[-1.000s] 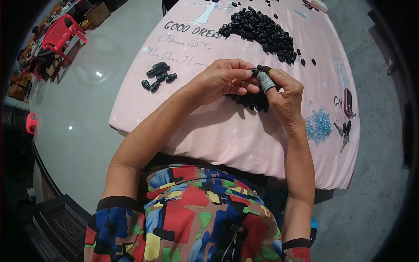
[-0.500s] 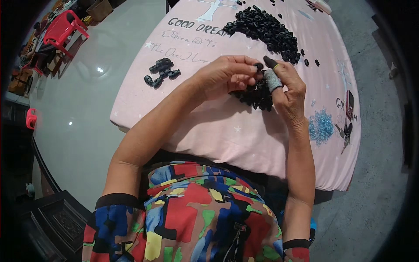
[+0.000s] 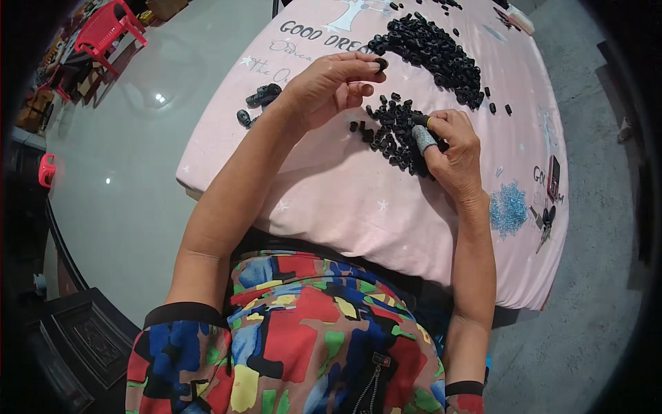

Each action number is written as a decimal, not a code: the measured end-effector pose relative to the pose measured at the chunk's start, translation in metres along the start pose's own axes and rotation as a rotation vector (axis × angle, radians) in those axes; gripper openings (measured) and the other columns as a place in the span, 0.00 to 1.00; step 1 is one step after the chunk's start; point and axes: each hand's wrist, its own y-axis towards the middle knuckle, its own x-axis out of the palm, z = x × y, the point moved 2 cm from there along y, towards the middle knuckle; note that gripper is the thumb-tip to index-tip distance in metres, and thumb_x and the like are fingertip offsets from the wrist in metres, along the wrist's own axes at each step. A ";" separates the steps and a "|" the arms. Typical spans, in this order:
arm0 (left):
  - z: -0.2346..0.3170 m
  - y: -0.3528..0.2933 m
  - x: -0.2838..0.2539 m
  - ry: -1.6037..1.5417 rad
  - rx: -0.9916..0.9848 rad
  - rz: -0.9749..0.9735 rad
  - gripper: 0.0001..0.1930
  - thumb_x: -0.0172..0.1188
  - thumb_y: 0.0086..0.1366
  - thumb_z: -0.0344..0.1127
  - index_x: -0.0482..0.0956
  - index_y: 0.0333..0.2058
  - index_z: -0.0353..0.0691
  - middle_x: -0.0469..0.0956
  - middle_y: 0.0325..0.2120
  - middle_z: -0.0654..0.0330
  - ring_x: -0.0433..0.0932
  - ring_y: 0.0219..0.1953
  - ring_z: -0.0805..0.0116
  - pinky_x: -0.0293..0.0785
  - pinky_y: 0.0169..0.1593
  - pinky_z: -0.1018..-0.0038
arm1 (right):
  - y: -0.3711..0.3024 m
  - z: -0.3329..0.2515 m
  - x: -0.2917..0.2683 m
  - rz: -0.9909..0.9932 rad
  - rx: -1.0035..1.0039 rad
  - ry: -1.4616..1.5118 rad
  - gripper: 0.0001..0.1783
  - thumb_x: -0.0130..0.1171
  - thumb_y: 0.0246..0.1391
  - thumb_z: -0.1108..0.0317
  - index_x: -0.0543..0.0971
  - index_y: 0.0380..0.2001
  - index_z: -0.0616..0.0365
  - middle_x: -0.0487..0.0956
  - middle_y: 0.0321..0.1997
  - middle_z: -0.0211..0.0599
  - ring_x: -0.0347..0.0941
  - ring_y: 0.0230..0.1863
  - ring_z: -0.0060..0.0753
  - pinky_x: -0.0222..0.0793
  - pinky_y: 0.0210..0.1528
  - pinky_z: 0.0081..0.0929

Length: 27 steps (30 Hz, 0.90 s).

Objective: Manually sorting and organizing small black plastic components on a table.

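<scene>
My left hand [image 3: 321,90] is raised over the pink cloth, pinching a small black plastic piece [image 3: 381,65] between thumb and forefinger. Its other fingers are curled. Down at the nearer pile of small black plastic parts [image 3: 396,134] is my right hand [image 3: 456,155], thumb and forefinger closed together among the pieces; whatever is between them is hidden. Grey wrapping covers the right thumb, and a black cover sits on the forefinger tip. Beside my left wrist lie several larger black pieces that look like cord locks [image 3: 263,95], partly hidden by the forearm.
A bigger pile of black plastic parts [image 3: 441,58] spreads across the far side of the pink-covered table [image 3: 331,207]. To the right are a heap of tiny bluish shiny pieces [image 3: 508,209], a red-edged phone [image 3: 554,178] and keys [image 3: 547,219]. A red chair [image 3: 110,31] stands far left.
My hands have come apart. The left moved up and leftward with the black piece in its fingertips; the right lowered into the nearer pile. The whole view shifted slightly.
</scene>
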 end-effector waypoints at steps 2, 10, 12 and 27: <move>-0.001 -0.001 0.000 0.007 0.003 -0.010 0.12 0.63 0.66 0.34 0.77 0.46 0.40 0.80 0.37 0.64 0.75 0.32 0.84 0.70 0.31 0.88 | -0.001 -0.004 0.003 -0.039 -0.021 0.000 0.08 0.65 0.43 0.72 0.82 0.30 0.61 0.78 0.33 0.39 0.73 0.40 0.42 0.70 0.44 0.36; -0.004 -0.001 0.008 0.084 -0.051 0.012 0.11 0.65 0.65 0.35 0.79 0.44 0.42 0.81 0.36 0.66 0.75 0.29 0.86 0.70 0.31 0.88 | -0.001 0.003 -0.002 -0.078 0.042 -0.032 0.08 0.61 0.43 0.74 0.82 0.31 0.61 0.77 0.30 0.38 0.72 0.37 0.42 0.69 0.41 0.36; -0.005 0.000 0.007 0.086 -0.050 0.019 0.11 0.65 0.65 0.35 0.79 0.44 0.42 0.81 0.36 0.65 0.75 0.29 0.85 0.71 0.31 0.88 | 0.000 0.000 -0.001 -0.059 0.017 -0.015 0.08 0.61 0.43 0.74 0.82 0.31 0.60 0.77 0.30 0.38 0.72 0.37 0.42 0.69 0.41 0.36; -0.012 0.003 0.002 0.140 -0.063 0.040 0.12 0.65 0.64 0.35 0.79 0.45 0.42 0.83 0.34 0.64 0.78 0.30 0.81 0.74 0.31 0.84 | 0.002 -0.026 0.009 -0.106 -0.077 -0.044 0.05 0.65 0.43 0.71 0.81 0.27 0.58 0.77 0.28 0.37 0.73 0.35 0.42 0.70 0.38 0.37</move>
